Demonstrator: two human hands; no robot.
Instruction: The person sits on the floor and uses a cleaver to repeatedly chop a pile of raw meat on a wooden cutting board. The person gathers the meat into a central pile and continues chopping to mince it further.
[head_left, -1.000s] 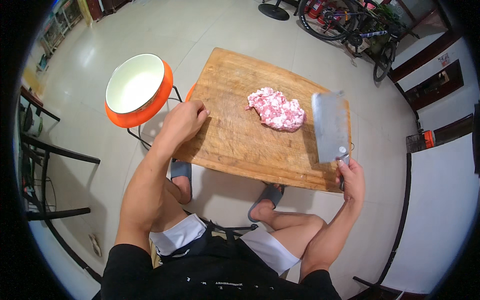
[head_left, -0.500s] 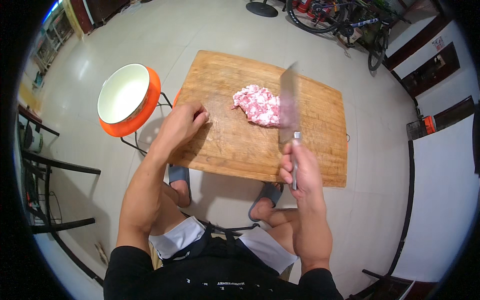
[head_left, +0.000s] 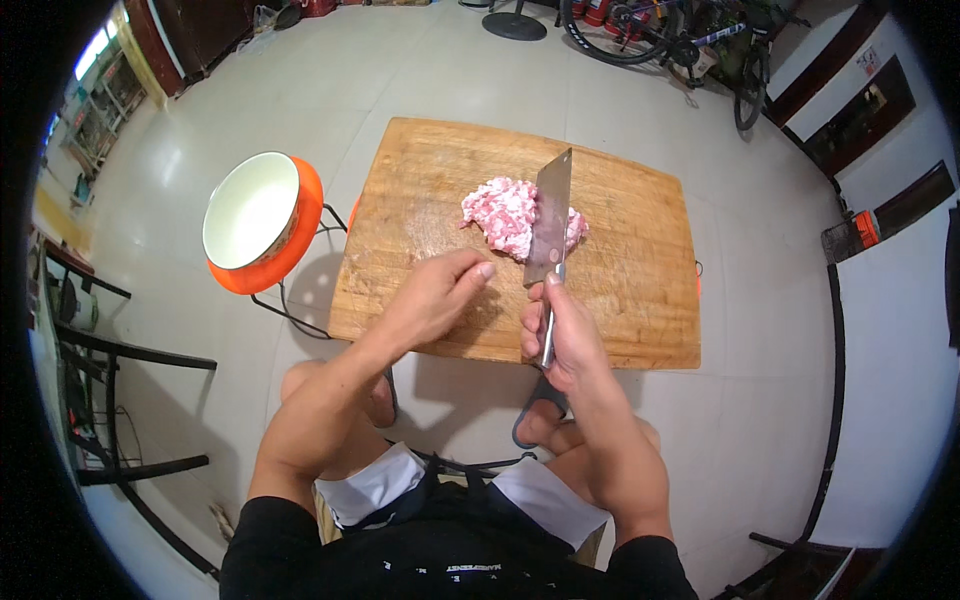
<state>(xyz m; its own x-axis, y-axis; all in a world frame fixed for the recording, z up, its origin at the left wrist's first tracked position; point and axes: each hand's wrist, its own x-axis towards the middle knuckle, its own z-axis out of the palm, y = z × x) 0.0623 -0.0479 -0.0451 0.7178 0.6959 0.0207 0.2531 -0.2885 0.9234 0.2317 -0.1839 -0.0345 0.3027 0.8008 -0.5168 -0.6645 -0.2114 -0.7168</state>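
A pile of pink and white chopped meat (head_left: 500,212) lies on a thick wooden cutting board (head_left: 635,285). My right hand (head_left: 567,330) is wrapped round the handle of a cleaver (head_left: 553,210). The wide metal blade stands over the right part of the meat, with a small portion showing on its far right side. Just left of the cleaver, at the near side of the meat, rests my left hand (head_left: 437,297). Its fingers are curled in, the thumb points toward the blade, and nothing shows in it.
Left of the board, a white enamel bowl (head_left: 250,208) sits on an orange round stool (head_left: 305,235) with black legs. Black chair bars (head_left: 150,355) reach in at the far left. A bicycle (head_left: 690,45) stands at the back right, beside a dark round base (head_left: 514,26).
The cleaver has moved left, from the meat's right edge into the pile, leaving a portion on its right. My left hand has come right, closer to the meat and the blade.
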